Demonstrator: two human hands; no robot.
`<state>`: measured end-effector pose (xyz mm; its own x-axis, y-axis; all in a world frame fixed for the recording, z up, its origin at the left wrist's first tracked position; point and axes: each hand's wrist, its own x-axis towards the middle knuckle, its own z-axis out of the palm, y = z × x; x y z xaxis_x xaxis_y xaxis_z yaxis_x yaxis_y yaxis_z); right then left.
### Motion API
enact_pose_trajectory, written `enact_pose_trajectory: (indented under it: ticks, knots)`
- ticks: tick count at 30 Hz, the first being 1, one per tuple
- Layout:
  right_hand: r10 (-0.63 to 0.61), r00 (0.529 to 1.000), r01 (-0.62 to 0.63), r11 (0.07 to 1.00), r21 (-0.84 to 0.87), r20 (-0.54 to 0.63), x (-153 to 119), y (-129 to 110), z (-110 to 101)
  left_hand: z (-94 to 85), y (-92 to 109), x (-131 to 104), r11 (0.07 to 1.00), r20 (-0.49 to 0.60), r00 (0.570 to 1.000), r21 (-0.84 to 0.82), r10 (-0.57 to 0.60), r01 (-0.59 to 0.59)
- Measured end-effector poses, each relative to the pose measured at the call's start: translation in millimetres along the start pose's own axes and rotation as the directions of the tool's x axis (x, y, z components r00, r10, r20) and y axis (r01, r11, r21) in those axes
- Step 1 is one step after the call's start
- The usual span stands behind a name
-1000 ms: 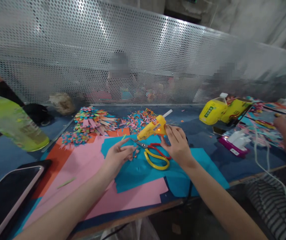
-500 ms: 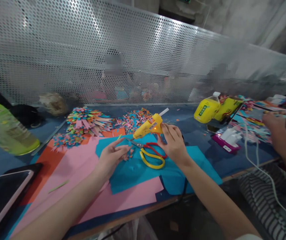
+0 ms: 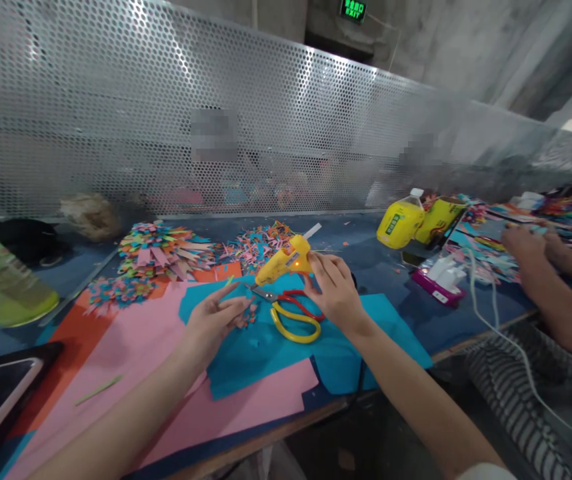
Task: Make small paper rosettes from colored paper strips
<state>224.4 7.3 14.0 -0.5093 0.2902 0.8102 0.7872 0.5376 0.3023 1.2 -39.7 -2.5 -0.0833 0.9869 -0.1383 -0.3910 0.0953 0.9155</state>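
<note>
- The glue gun, at the centre of the frame, is yellow, its small orange light lit; a white stick juts from its back end and its nozzle points lower left.
- The right hand has its fingers curled round the gun's handle.
- The left hand, left of centre, has its fingers pinched on a thin green strip.
- Scissors with red and yellow handles lie just below the gun, on blue sheets over the bench.
- Far left, a yellow-green bottle; its fill is blurred.
- Upper right, a white-capped bottle, contents hidden by its yellow label.
- Right, a magenta holder carries white pieces.
</note>
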Motion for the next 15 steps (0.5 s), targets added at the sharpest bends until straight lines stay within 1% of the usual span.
enact_pose_trajectory:
  ticks: [4, 6, 7, 9, 10, 11, 12, 13, 14, 15]
  knots:
    - [0.024, 0.997, -0.025, 1.000, 0.009, 0.077, -1.3, 2.0, -1.1, 1.7, 1.1, -0.7, 1.000, -0.002, 1.000, -0.004, 0.005, -0.005]
    - [0.044, 0.991, -0.047, 0.999, 0.020, 0.129, -1.0, 4.0, 0.9, 2.7, 1.4, -1.1, 1.000, -0.026, 1.000, -0.003, 0.006, -0.006]
    - [0.068, 0.984, -0.073, 0.997, 0.025, 0.162, -0.8, 5.8, 3.0, 3.1, 1.5, -1.4, 1.000, -0.035, 0.999, 0.002, 0.005, -0.004]
    - [0.171, 0.955, -0.180, 0.983, 0.016, 0.243, -0.9, 11.6, 9.5, 3.9, 1.6, -2.0, 1.000, -0.037, 0.999, 0.027, 0.004, -0.003]
    - [0.249, 0.924, -0.260, 0.966, -0.002, 0.289, -1.8, 16.0, 13.6, 4.2, 1.7, -2.4, 0.999, -0.028, 1.000, 0.041, 0.006, -0.005]
    - [0.342, 0.879, -0.351, 0.936, -0.033, 0.332, -3.4, 21.2, 17.8, 4.6, 1.9, -2.9, 0.999, -0.018, 1.000, 0.051, 0.011, -0.010]
    - [0.433, 0.820, -0.440, 0.895, -0.073, 0.374, -5.8, 27.1, 21.9, 5.0, 2.1, -3.5, 0.998, -0.007, 1.000, 0.058, 0.016, -0.015]
    - [0.514, 0.749, -0.515, 0.849, -0.121, 0.418, -8.7, 32.9, 25.5, 5.6, 2.5, -4.2, 0.998, -0.003, 1.000, 0.062, 0.019, -0.019]
    - [0.587, 0.668, -0.578, 0.796, -0.178, 0.458, -11.7, 38.1, 28.2, 6.3, 2.9, -5.0, 0.998, -0.001, 1.000, 0.062, 0.022, -0.022]
    - [0.646, 0.587, -0.620, 0.746, -0.243, 0.488, -14.4, 42.0, 29.8, 7.2, 3.4, -5.8, 0.998, 0.004, 1.000, 0.060, 0.023, -0.023]
